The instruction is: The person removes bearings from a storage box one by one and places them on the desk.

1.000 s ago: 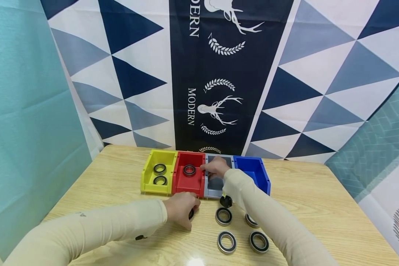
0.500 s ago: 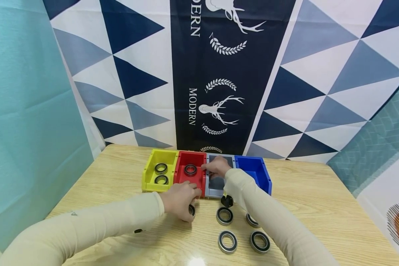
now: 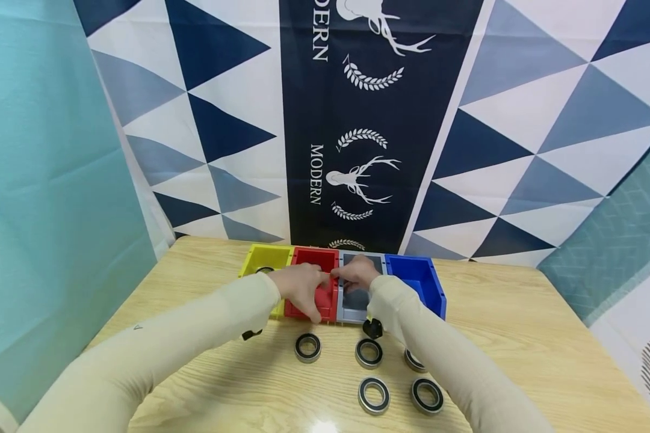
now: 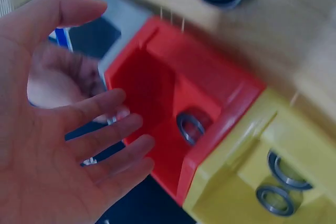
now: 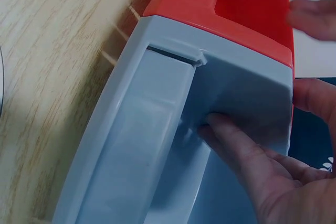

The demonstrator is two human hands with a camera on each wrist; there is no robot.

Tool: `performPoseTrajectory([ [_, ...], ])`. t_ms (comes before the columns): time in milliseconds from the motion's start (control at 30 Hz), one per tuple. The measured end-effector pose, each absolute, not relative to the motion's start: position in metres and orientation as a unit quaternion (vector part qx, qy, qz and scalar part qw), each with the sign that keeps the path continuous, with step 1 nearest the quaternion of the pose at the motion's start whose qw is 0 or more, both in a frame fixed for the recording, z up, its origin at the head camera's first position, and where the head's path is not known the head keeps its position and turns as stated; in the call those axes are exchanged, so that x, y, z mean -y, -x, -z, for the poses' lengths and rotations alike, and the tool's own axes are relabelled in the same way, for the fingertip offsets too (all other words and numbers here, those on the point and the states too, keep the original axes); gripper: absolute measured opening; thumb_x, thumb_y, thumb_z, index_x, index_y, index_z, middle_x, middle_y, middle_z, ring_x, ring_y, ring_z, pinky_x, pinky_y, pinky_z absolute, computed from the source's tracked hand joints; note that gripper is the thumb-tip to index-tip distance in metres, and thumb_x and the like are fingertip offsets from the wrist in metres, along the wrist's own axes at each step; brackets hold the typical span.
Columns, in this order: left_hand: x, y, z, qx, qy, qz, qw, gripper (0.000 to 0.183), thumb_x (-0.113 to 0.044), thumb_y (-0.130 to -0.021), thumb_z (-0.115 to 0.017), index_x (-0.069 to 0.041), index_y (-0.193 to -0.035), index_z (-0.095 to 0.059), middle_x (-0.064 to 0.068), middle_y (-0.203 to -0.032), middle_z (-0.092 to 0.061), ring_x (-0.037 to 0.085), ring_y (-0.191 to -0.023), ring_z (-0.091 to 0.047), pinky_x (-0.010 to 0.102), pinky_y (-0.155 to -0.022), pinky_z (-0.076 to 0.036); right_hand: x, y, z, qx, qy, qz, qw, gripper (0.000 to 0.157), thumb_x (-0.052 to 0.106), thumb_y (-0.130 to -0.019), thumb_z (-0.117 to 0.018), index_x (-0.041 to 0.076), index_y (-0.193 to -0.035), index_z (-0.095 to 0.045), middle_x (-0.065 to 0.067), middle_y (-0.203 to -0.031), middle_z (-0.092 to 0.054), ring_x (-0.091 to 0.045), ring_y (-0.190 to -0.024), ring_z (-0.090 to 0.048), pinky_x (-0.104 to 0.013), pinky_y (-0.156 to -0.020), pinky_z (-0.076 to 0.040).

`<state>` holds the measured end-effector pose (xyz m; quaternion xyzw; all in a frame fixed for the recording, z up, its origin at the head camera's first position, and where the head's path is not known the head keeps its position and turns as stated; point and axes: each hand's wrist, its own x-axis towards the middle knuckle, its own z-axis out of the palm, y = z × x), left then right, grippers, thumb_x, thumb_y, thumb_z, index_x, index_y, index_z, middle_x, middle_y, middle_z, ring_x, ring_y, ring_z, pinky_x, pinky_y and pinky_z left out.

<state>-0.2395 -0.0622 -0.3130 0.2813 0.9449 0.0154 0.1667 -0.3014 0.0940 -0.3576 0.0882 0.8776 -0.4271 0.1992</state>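
Observation:
My left hand (image 3: pixel 301 287) hovers over the red bin (image 4: pixel 210 77), fingers spread and holding nothing. One bearing (image 4: pixel 192 127) lies inside that bin, hidden behind the hand in the head view. My right hand (image 3: pixel 360 272) grips the upper edge of the grey bin (image 5: pixel 136 145), its fingers (image 5: pixel 236 142) reaching inside and its thumb outside the wall. On the table in front of the red bin lies a black-sealed ball bearing (image 3: pixel 307 347). Two more bearings, one of them this bearing (image 4: pixel 275 200), are in the yellow bin (image 4: pixel 252 129) to the left.
A blue bin (image 3: pixel 419 276) ends the row on the right, partly behind my right sleeve (image 3: pixel 439 343). Several larger bearings, such as this bearing (image 3: pixel 374 395), lie on the wooden table (image 3: pixel 520 337) in front. A patterned cloth (image 3: pixel 238 120) hangs behind the bins.
My left hand has left the bearing on the table and moved up and away over the red bin, covering the bearing inside it. The right hand has stayed at the grey bin.

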Motion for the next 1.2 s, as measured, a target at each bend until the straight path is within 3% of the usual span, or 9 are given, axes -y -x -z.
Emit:
performPoseTrajectory([
  [267,0.063,0.278,0.305,-0.952,-0.220,-0.026,0.213,0.062,-0.037,-0.065,-0.082,-0.013,-0.119,-0.060,-0.002,-0.100,-0.062,0.013,-0.094,-0.054,0.029,-0.082,-0.052,-0.092,0.300,0.357,-0.870,-0.085,0.437,0.211,0.022,0.020,-0.080,-0.072,0.002,-0.085,-0.060,-0.005,-0.072,-0.058,-0.016,-0.062,-0.060,-0.039,-0.084,-0.057],
  [567,0.052,0.306,0.323,-0.957,-0.186,-0.028,0.219,0.061,-0.037,-0.066,-0.083,-0.016,-0.119,-0.059,-0.001,-0.105,-0.063,0.014,-0.096,-0.055,0.032,-0.086,-0.053,-0.095,0.299,0.360,-0.868,-0.093,0.442,0.206,0.027,0.019,-0.080,-0.073,-0.001,-0.093,-0.060,-0.007,-0.073,-0.059,-0.017,-0.062,-0.061,-0.038,-0.080,-0.058],
  [700,0.050,0.309,0.339,-0.962,-0.180,-0.012,0.205,0.065,-0.038,-0.065,-0.084,-0.017,-0.121,-0.060,-0.001,-0.109,-0.064,0.013,-0.097,-0.054,0.032,-0.092,-0.051,-0.094,0.298,0.361,-0.868,-0.092,0.443,0.206,0.029,0.020,-0.079,-0.074,-0.001,-0.093,-0.059,-0.006,-0.074,-0.060,-0.016,-0.062,-0.062,-0.037,-0.078,-0.058],
  [867,0.053,0.305,0.351,-0.968,-0.154,-0.028,0.195,0.056,-0.036,-0.064,-0.086,-0.017,-0.112,-0.063,-0.002,-0.103,-0.068,0.013,-0.090,-0.058,0.032,-0.092,-0.053,-0.090,0.296,0.362,-0.866,-0.091,0.446,0.207,0.030,0.020,-0.079,-0.075,-0.001,-0.094,-0.059,-0.007,-0.077,-0.059,-0.016,-0.061,-0.062,-0.036,-0.075,-0.059],
  [1200,0.048,0.300,0.343,-0.964,-0.189,-0.027,0.184,0.056,-0.033,-0.067,-0.085,-0.016,-0.116,-0.064,-0.002,-0.103,-0.069,0.012,-0.090,-0.058,0.032,-0.094,-0.051,-0.096,0.300,0.359,-0.864,-0.100,0.451,0.198,0.026,0.019,-0.078,-0.075,0.001,-0.087,-0.060,-0.007,-0.074,-0.059,-0.016,-0.061,-0.062,-0.036,-0.075,-0.059],
])
